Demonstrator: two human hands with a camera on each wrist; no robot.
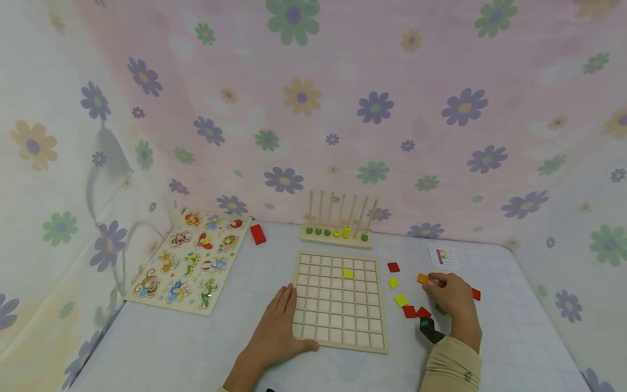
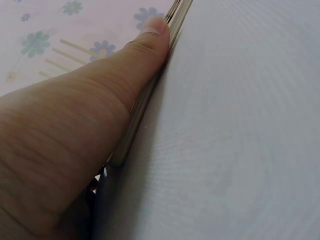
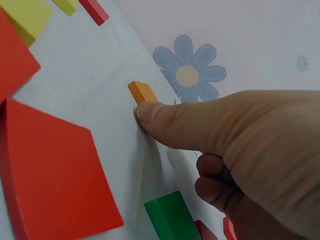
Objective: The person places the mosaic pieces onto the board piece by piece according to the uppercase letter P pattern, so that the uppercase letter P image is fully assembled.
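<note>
A wooden grid board (image 1: pixel 339 346) with square cells lies flat on the table, one yellow tile (image 1: pixel 348 273) in its upper part. My left hand (image 1: pixel 277 329) rests at the board's near left corner, fingers straight along the left side. In the left wrist view its thumb (image 2: pixel 145 45) lies against the board's edge (image 2: pixel 131 132). To the right of the board, my right hand (image 1: pixel 452 296) pinches an orange tile (image 3: pixel 142 92) between thumb and fingers. Near that hand are red tiles (image 1: pixel 409 312), yellow tiles (image 1: pixel 401 300) and a green tile (image 3: pixel 172 216), partly hidden in the head view.
Behind the board stands a wooden peg rack (image 1: pixel 337 243) with green and yellow beads. An insect picture puzzle (image 1: pixel 198 256) lies at the left, a red block (image 1: pixel 257 234) beside it. A small printed card (image 1: pixel 443 257) lies at the back right, before the flowered cloth (image 1: pixel 333 109).
</note>
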